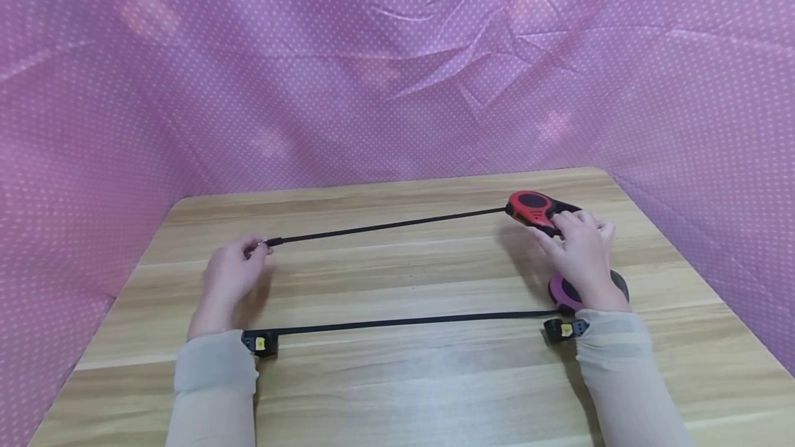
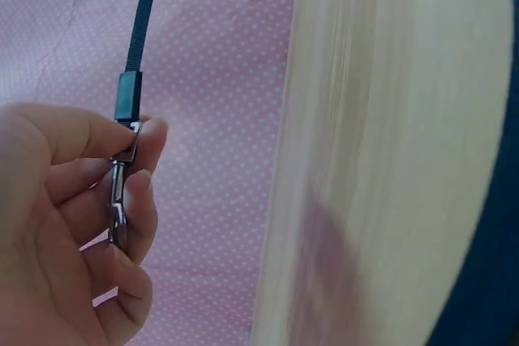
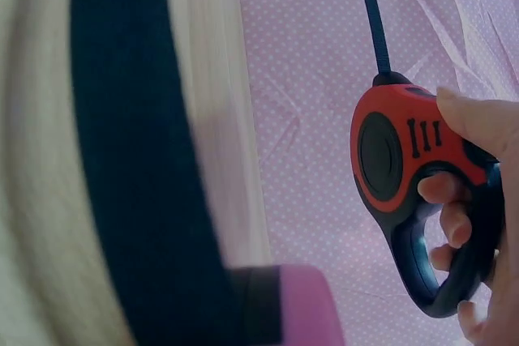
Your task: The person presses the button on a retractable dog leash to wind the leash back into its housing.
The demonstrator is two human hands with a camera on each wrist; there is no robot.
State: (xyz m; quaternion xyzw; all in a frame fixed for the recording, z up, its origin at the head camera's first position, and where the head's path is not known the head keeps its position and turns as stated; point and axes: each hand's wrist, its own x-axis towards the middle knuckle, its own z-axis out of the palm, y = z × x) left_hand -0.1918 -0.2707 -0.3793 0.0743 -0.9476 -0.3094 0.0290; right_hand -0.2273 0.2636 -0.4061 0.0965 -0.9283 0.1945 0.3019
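Note:
My right hand [image 1: 584, 250] grips a red and black retractable dog leash [image 1: 528, 205] by its loop handle, fingers through the opening and thumb on top in the right wrist view. The black strap [image 1: 385, 225] runs out of it, taut and raised above the table. At the other end my left hand [image 1: 230, 274] pinches the metal snap clip [image 2: 119, 200] just past the strap's black sleeve [image 2: 128, 96]. Below my right hand lies a purple retractable leash [image 1: 561, 288], partly hidden by the wrist. Its strap [image 1: 404, 322] stretches leftward; its far end is hidden by my left wrist.
The wood-grain table [image 1: 397, 392] carries the purple leash near its right side. A pink dotted cloth [image 1: 373, 109] hangs behind the table and along both sides. Small black wrist cameras [image 1: 261, 343] sit by the sleeves.

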